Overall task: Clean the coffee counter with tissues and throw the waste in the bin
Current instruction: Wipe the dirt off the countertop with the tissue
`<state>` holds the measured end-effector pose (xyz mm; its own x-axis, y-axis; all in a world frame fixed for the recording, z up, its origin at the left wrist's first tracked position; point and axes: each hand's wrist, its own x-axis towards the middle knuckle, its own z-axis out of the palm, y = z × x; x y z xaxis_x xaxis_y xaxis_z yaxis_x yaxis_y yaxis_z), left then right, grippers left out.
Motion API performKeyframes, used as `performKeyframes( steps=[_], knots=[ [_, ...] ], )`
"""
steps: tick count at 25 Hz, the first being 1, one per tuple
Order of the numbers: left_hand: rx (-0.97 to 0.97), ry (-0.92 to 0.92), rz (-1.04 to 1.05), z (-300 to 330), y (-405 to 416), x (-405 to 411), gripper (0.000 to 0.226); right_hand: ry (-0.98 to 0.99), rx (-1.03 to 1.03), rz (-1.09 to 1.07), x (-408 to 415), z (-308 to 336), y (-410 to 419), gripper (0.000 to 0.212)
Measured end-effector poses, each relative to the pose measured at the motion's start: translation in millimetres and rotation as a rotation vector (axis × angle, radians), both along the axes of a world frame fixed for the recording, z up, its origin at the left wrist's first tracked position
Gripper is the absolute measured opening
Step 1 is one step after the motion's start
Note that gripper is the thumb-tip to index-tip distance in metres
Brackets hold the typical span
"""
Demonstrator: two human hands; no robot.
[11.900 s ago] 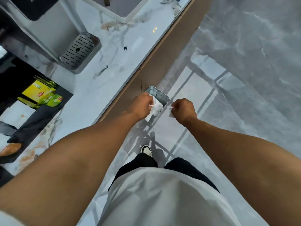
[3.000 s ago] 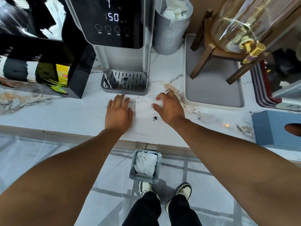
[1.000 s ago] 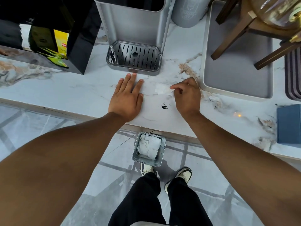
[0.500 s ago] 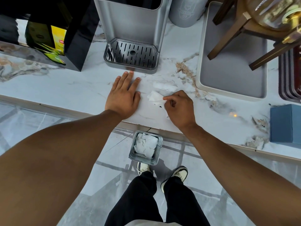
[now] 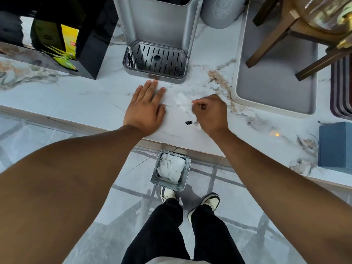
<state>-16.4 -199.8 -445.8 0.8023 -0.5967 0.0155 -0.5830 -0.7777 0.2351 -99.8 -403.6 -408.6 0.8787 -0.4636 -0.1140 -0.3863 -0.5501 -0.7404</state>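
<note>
My right hand [image 5: 211, 113] pinches a crumpled white tissue [image 5: 182, 102] against the white marble counter [image 5: 85, 98]. A small heap of dark coffee grounds [image 5: 188, 122] lies just below the tissue, left of my right wrist. My left hand [image 5: 145, 109] rests flat on the counter with its fingers spread, holding nothing. On the floor below the counter edge stands a small square metal bin [image 5: 185, 181] holding used white tissues [image 5: 171, 167].
A grey water dispenser with a slotted drip tray [image 5: 155, 60] stands behind my hands. A grey tray [image 5: 274, 88] with a wooden stand is at the right, a blue tissue box [image 5: 335, 145] at the far right, and a black box with tea packets [image 5: 66, 46] at the left.
My right hand has gathered the tissue from the counter and drawn it down toward the coffee grounds. My left hand has stayed flat in the same place.
</note>
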Motion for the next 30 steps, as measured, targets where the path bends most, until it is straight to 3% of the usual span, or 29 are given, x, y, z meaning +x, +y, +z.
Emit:
performKeyframes(
  steps=[11, 15, 19, 26, 30],
  knots=[
    [0.006, -0.006, -0.003, -0.1, 0.9, -0.8, 0.058, -0.001, 0.038, 0.102, -49.3, -7.2, 26.1, 0.008],
    [0.002, -0.003, -0.003, 0.4, -0.5, -0.6, 0.059, -0.016, 0.236, -0.089, -57.1, 0.0, 16.8, 0.014],
    [0.006, -0.004, 0.003, -0.2, 1.2, 0.6, 0.058, -0.088, 0.059, -0.209, -46.2, 1.0, -3.8, 0.012],
    [-0.003, 0.002, -0.002, -1.0, 0.1, 1.4, 0.059, -0.118, -0.035, -0.009, -59.9, -14.9, 22.2, 0.009],
    [0.003, 0.001, -0.009, -1.8, 2.0, 0.5, 0.059, -0.119, 0.022, 0.11, -89.4, -18.9, 36.3, 0.01]
  ],
)
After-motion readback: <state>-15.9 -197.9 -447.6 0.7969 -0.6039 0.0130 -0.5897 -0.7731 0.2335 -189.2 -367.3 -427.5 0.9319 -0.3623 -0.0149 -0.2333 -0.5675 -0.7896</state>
